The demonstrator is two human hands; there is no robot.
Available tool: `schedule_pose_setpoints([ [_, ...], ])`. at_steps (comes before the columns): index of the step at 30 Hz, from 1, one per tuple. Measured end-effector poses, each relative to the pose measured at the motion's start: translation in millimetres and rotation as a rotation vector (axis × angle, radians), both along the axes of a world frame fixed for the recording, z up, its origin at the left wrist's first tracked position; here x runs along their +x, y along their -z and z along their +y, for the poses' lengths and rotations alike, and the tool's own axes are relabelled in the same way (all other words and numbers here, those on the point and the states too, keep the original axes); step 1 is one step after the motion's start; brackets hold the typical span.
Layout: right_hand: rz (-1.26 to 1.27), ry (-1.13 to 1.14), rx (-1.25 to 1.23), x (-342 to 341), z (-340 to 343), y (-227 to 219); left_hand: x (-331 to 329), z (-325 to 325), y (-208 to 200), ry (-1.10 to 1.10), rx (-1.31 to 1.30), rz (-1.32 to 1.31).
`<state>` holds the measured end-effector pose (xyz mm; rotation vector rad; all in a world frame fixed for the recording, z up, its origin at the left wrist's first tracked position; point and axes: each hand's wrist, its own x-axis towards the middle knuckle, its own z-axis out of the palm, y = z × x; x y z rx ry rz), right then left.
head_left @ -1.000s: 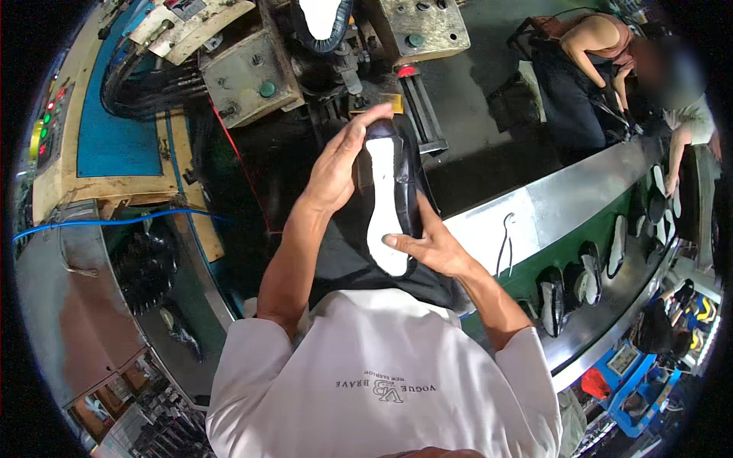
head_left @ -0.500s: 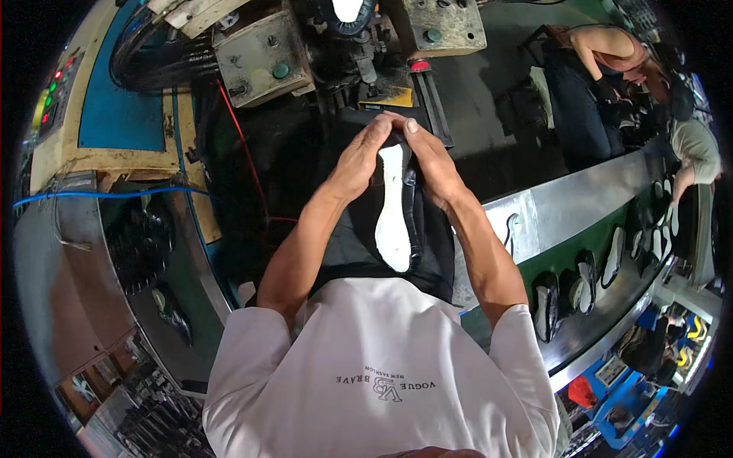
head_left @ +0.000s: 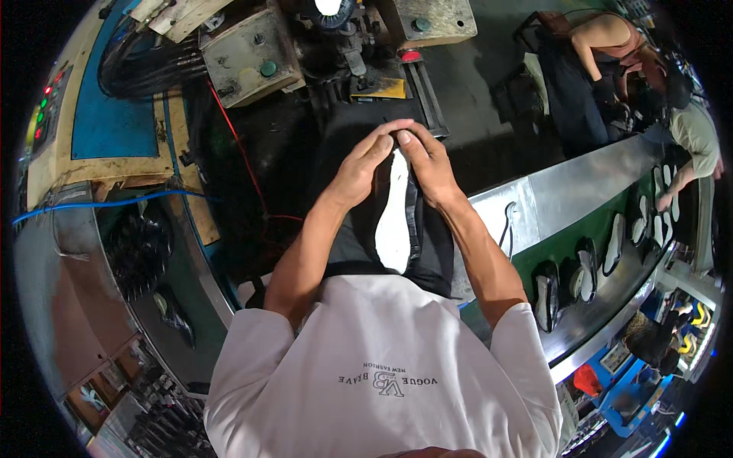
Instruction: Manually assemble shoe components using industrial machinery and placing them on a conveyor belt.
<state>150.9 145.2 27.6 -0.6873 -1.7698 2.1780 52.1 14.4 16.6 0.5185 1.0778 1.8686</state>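
Note:
Over my lap lies a black shoe upper (head_left: 394,221), its long white underside facing up and its dark side showing along the right edge. My left hand (head_left: 363,169) is wrapped round its far end from the left. From the right, my right hand (head_left: 429,166) closes on the same end. The two thumbs lie close together on top, while the fingertips meet beyond the tip. Dark material between the hands is partly hidden by the fingers. The near, wider end of the shoe upper points toward my shirt.
Ahead stands a machine with metal boxes (head_left: 252,57) bearing green buttons, and a red button (head_left: 411,56). To my right a metal-edged conveyor (head_left: 534,206) carries several shoes (head_left: 547,296). More dark shoes (head_left: 174,317) lie on the left. Two people (head_left: 611,53) work at the far right.
My thumbs have shifted nearer each other at the far end, and the shoe upper has turned slightly. At the far right, a person's hand has moved down among the shoes.

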Motion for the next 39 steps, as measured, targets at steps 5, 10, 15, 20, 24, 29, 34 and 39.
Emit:
schedule_pose_setpoints([
  [5,0.018,-0.01,0.077,3,3,12,10,9,11,-0.16,-0.173,0.606],
  [10,0.001,-0.012,-0.008,3,5,21,10,13,9,-0.149,-0.154,0.489],
  [15,-0.025,-0.017,0.022,-1,5,26,10,13,15,-0.156,-0.274,0.5],
  [20,-0.035,-0.022,0.02,0,11,35,18,0,11,-0.085,-0.257,0.431],
  [24,-0.062,-0.007,0.023,0,10,41,17,-2,22,-0.066,-0.306,0.524],
  [29,-0.049,-0.022,0.092,1,11,44,17,-2,25,-0.021,-0.246,0.473],
  [34,-0.016,-0.057,0.09,-6,12,36,-9,14,11,0.074,-0.129,-0.014],
  [39,-0.052,0.029,-0.103,-1,15,43,-4,26,20,0.072,-0.292,0.168],
])
